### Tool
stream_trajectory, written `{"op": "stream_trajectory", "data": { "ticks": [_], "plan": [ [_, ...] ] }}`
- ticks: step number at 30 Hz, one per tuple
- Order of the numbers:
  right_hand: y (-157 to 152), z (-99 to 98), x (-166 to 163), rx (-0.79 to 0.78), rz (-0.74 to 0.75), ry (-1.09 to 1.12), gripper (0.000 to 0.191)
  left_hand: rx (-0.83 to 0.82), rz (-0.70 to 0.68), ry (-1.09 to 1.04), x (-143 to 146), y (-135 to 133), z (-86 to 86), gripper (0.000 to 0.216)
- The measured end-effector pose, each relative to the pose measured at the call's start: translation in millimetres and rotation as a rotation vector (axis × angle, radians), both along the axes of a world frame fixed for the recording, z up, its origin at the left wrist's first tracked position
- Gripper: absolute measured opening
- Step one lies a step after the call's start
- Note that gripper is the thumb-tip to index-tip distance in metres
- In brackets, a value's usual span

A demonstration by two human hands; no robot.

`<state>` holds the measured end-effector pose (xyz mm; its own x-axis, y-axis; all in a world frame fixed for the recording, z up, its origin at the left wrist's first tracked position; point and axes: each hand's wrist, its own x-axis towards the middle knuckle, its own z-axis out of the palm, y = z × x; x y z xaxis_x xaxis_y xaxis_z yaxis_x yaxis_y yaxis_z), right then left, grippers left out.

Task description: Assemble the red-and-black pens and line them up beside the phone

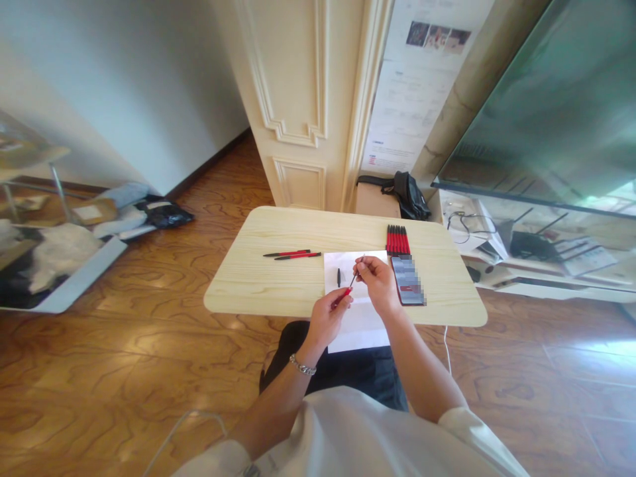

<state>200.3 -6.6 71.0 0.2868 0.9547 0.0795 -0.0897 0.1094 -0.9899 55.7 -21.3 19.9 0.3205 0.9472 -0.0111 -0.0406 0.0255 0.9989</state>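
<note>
My left hand (328, 318) is closed around a red pen barrel (342, 297) above the white paper (355, 331). A thin dark pen refill (353, 279) reaches from the barrel's end up to my right hand (378, 283), whose thumb and fingers pinch its upper end. How far the refill sits inside the barrel I cannot tell. On the paper, left of my fingers, lies a short black pen part (338, 277). Two red and black pens (298, 255) rest side by side on the table to the left.
Several red and black pens (397, 240) lie in a row at the right of the table (258, 291), above a phone (408, 281). A black bag (411, 195) sits on a box behind the table. A white cable (447, 351) hangs below the right side.
</note>
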Motion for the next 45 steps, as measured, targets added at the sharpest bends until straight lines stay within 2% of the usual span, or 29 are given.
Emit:
{"op": "stream_trajectory", "data": {
  "ticks": [6,11,17,22,26,28,30,32,35,38,42,45],
  "plan": [
    [-11,-16.3,-9,-0.059,0.031,-0.135,0.025,-0.004,-0.018,-0.021,0,2,2.7,0.037],
    [-15,-23.2,-6,-0.071,0.061,-0.148,0.022,-0.034,-0.033,-0.038,0,-1,3.6,0.038],
    [-19,-24.1,-2,-0.099,0.073,-0.164,0.024,-0.058,-0.15,-0.065,0,-2,8.2,0.039],
    [-22,-24.3,0,-0.1,0.04,-0.251,0.023,-0.082,-0.074,-0.085,0,-3,4.1,0.039],
    [-16,-25.0,9,-0.124,0.218,-0.256,0.028,-0.122,-0.07,-0.11,-1,-3,1.9,0.038],
    [-7,-27.8,14,-0.173,0.255,-0.273,0.033,-0.163,-0.034,-0.134,-3,-3,2.3,0.039],
    [4,-32.6,16,-0.228,0.159,-0.398,0.033,-0.202,0.011,-0.147,-4,-2,3.0,0.041],
    [16,-38.1,14,-0.281,0.073,-0.623,0.027,-0.215,0.041,-0.151,-4,-1,3.2,0.042],
    [27,-43.8,5,-0.393,0.062,-0.933,0.022,-0.215,0.059,-0.155,-6,0,2.2,0.043],
    [31,-45.1,-7,-0.478,0.046,-1.13,0.023,-0.221,0.066,-0.149,-7,1,1.0,0.042],
    [31,-43.9,-12,-0.51,0.04,-1.239,0.024,-0.221,0.078,-0.142,-8,2,1.3,0.042],
    [30,-42.8,-5,-0.464,0.016,-1.109,0.021,-0.207,0.065,-0.13,-9,2,2.6,0.043]
  ]
}}
